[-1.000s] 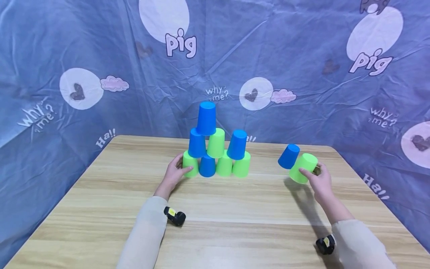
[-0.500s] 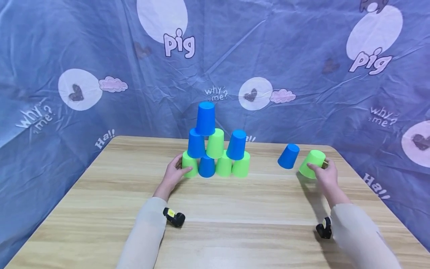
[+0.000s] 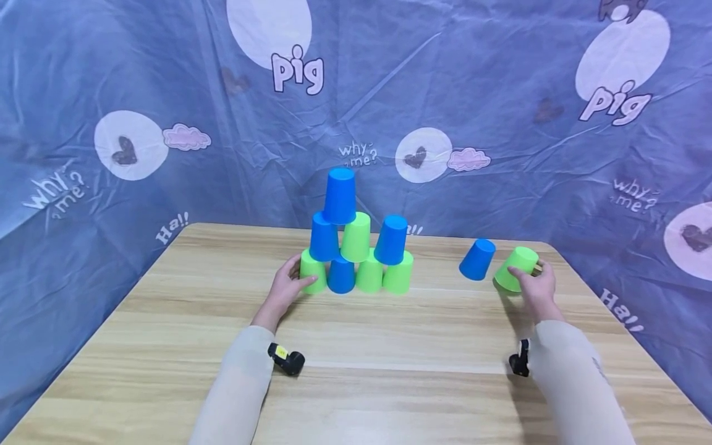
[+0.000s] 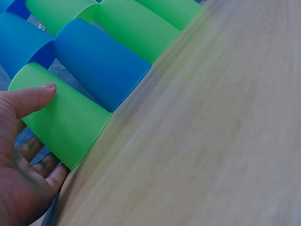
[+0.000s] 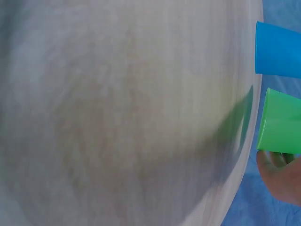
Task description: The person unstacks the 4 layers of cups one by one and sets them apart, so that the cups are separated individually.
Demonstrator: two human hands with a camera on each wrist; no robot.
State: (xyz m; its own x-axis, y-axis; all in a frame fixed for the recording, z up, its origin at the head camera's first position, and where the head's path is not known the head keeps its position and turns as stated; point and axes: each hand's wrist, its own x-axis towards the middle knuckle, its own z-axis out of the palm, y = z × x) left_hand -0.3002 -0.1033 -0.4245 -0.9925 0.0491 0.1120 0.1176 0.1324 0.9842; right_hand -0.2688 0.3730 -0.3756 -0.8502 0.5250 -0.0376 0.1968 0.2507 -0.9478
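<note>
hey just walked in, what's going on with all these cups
A person's left hand grips the bottom row's leftmost green cup in a tiered stack of upside-down cups on a wooden table. The stack has four cups below, three above them, and one top blue cup. Off to the right, the right hand holds another green cup beside a lone blue cup; whether the held one touches the table is hard to tell.

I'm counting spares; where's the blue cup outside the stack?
In the head view, the blue cup stands on the table at right, between the stack and the green cup in the right hand.
</note>
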